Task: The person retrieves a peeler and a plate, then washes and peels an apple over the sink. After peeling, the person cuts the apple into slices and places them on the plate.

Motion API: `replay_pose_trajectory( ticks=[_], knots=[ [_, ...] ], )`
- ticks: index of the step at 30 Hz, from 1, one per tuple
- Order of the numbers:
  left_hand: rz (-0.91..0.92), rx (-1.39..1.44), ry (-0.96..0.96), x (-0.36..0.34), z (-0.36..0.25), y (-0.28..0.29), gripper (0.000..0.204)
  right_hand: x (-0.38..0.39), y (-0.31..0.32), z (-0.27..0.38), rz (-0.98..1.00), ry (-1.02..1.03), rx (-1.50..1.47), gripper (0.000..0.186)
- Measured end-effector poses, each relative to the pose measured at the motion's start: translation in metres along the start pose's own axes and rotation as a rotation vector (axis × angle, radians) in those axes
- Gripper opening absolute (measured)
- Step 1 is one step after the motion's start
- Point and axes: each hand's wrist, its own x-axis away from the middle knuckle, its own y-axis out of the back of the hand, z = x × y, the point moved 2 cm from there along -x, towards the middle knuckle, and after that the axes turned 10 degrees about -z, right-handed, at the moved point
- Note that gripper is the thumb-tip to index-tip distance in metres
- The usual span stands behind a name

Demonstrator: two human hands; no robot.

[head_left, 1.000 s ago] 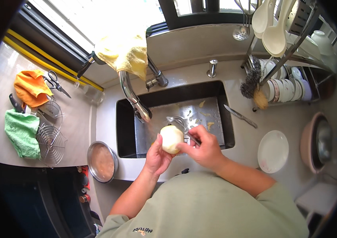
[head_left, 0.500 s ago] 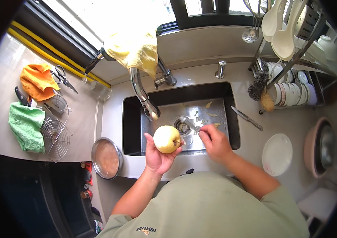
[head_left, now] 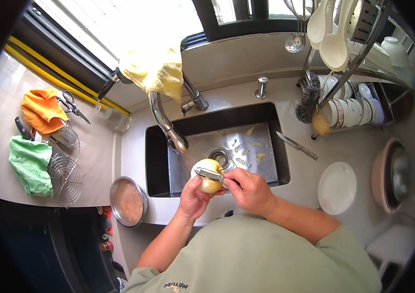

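My left hand (head_left: 193, 201) cradles a pale yellow apple (head_left: 210, 186) in its fingers, above the near edge of the sink. Closed around the end of a metal peeler (head_left: 209, 174), my right hand (head_left: 251, 192) lays the tool's head across the apple's upper side. Part of the apple has its skin off, showing paler flesh. Strips of yellow peel (head_left: 260, 157) lie on the wet floor of the sink (head_left: 178, 166), around the drain (head_left: 219, 155).
A faucet (head_left: 161, 115) draped with a yellow cloth (head_left: 156, 73) overhangs the sink. A knife (head_left: 296, 145) and white plate (head_left: 337, 188) lie right, below a dish rack (head_left: 358, 115). A steel bowl of pinkish liquid (head_left: 127, 201) stands left, near scissors (head_left: 74, 107) and a wire rack (head_left: 65, 178).
My right hand has come left and brought the peeler from over the sink onto the apple. The whole view has shifted slightly.
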Motion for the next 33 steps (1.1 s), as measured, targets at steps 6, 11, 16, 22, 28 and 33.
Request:
replay_pose_trajectory(
  ticks=[6, 11, 16, 22, 28, 33],
  knots=[
    [0.011, -0.128, -0.121, 0.008, 0.0, 0.001, 0.083, 0.007, -0.002, -0.069, 0.095, -0.223, 0.164, 0.012],
    [0.003, -0.067, -0.118, 0.004, -0.012, -0.006, 0.088, 0.016, 0.001, -0.083, -0.021, -0.604, -0.179, 0.016],
    [0.017, 0.003, 0.013, 0.003, -0.006, 0.01, 0.081, 0.0, 0.011, -0.023, -0.006, -0.261, -0.133, 0.008],
    [-0.029, -0.183, -0.072, 0.006, -0.008, 0.003, 0.084, -0.008, 0.006, -0.014, -0.032, 0.084, 0.041, 0.011],
    [-0.05, -0.282, -0.211, 0.011, -0.017, -0.002, 0.103, -0.003, 0.011, -0.087, 0.005, -0.441, 0.076, 0.01],
    [-0.106, -0.322, -0.129, 0.004, -0.018, 0.0, 0.09, -0.004, 0.012, -0.016, 0.012, -0.156, -0.1, 0.007]
  ],
)
